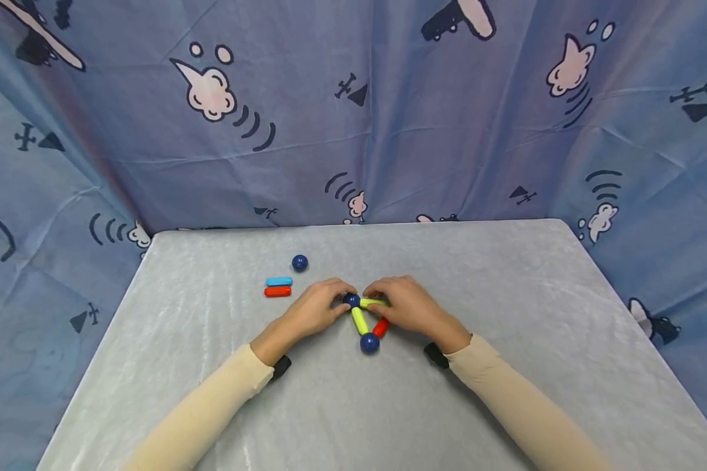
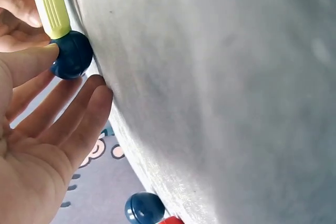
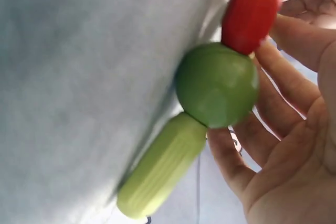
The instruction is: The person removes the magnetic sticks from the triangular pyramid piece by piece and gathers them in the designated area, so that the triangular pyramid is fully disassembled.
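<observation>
Pinching blue ball (image 2: 74, 56), left hand (image 1: 317, 306) faces curved right hand (image 1: 409, 304).

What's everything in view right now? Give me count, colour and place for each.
Light-blue rod: 1, light blue, lying loose on the left
Red rods: 2, red, one beside the light-blue rod, one in the assembled shape
Blue balls: 3, dark blue, one loose, two in the shape
Yellow-green rods: at least 2, yellow-green, in the shape
Green ball: at least 1, green, touching a red and a yellow-green rod
Table: 1, light grey, under everything
Curtain: blue-purple, printed, behind the table
Wrist devices: 2, black, at the wrists
Sleeves: 2, cream, on the forearms
Left hand: 1, bare, pinching a blue ball
Right hand: 1, bare, pinching a yellow-green rod
</observation>
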Demonstrator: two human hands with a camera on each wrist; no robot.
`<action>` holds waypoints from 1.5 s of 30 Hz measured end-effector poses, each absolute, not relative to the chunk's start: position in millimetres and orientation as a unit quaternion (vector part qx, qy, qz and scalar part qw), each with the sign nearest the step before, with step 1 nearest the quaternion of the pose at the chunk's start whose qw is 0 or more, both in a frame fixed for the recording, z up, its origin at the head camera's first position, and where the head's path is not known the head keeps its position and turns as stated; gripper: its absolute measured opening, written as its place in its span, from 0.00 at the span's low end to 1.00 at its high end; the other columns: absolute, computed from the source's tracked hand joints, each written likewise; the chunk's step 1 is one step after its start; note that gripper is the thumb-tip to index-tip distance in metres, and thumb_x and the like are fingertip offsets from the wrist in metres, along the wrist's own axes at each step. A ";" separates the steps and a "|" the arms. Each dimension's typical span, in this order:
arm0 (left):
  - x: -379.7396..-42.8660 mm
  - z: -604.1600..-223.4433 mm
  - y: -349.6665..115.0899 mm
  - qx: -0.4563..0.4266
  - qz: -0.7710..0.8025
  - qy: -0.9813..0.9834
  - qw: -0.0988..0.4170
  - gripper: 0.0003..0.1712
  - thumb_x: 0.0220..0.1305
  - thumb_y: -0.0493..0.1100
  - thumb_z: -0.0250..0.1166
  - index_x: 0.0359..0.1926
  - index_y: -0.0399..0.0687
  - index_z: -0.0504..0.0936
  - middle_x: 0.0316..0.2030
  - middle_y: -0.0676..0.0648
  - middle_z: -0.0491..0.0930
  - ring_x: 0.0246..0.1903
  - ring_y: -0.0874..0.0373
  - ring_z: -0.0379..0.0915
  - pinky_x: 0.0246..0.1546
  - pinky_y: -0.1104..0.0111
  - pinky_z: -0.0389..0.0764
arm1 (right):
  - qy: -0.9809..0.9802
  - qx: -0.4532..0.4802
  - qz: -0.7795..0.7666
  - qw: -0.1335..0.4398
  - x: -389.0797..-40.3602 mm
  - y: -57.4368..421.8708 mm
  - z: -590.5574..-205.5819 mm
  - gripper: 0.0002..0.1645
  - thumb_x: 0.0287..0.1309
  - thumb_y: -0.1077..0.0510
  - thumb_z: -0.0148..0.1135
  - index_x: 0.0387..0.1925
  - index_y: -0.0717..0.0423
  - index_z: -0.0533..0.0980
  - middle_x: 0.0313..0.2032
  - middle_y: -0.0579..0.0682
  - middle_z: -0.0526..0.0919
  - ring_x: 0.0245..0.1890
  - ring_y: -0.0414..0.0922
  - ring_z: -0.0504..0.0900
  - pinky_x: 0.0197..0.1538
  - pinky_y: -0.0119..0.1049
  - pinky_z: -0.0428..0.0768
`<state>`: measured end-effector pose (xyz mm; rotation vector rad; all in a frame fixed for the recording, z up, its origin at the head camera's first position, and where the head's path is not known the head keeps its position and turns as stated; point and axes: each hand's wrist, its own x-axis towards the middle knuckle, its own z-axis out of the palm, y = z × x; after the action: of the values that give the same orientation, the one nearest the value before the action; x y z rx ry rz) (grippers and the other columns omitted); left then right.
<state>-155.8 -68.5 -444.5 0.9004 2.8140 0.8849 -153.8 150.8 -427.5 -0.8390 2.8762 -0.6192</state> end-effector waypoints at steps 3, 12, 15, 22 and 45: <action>-155.2 -444.9 -68.1 0.289 0.295 0.910 0.031 0.15 0.65 0.40 0.67 0.53 0.48 0.84 0.50 0.48 0.85 0.47 0.57 0.81 0.52 0.62 0.81 | 0.940 -0.263 -0.210 0.050 -154.5 148.1 -430.8 0.13 0.60 0.52 0.69 0.46 0.48 0.85 0.41 0.44 0.88 0.40 0.40 0.85 0.47 0.40 0.82; -156.3 -448.7 -68.2 0.306 0.309 0.900 0.025 0.18 0.65 0.37 0.67 0.56 0.46 0.83 0.53 0.46 0.84 0.54 0.53 0.81 0.56 0.61 0.80 | 0.947 -0.242 -0.208 0.039 -153.8 143.9 -435.5 0.10 0.60 0.50 0.70 0.42 0.47 0.86 0.37 0.43 0.88 0.34 0.38 0.83 0.41 0.37 0.81; -156.4 -449.3 -68.6 0.310 0.308 0.899 0.031 0.18 0.65 0.38 0.67 0.56 0.47 0.83 0.53 0.47 0.84 0.55 0.53 0.80 0.58 0.61 0.79 | 0.948 -0.255 -0.189 0.031 -153.0 142.7 -436.3 0.10 0.59 0.51 0.71 0.42 0.48 0.86 0.38 0.44 0.89 0.35 0.39 0.84 0.42 0.38 0.82; -156.2 -447.1 -71.9 0.310 0.299 0.902 0.036 0.18 0.65 0.38 0.67 0.56 0.48 0.83 0.52 0.48 0.84 0.55 0.53 0.79 0.58 0.60 0.78 | 0.946 -0.272 -0.174 0.019 -152.2 141.4 -437.1 0.14 0.60 0.50 0.70 0.46 0.49 0.85 0.42 0.45 0.89 0.41 0.42 0.85 0.47 0.41 0.82; -143.6 -444.6 -93.6 0.260 0.267 0.928 0.030 0.19 0.60 0.42 0.73 0.53 0.50 0.84 0.48 0.51 0.84 0.44 0.57 0.80 0.48 0.62 0.81 | 0.931 -0.294 -0.210 0.046 -142.1 208.2 -433.6 0.20 0.57 0.53 0.72 0.52 0.48 0.82 0.48 0.43 0.87 0.48 0.43 0.83 0.54 0.46 0.79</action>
<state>-143.6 -93.6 -444.6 0.8009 2.8605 0.8233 -142.1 208.2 -433.6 -0.8977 2.8436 -0.6403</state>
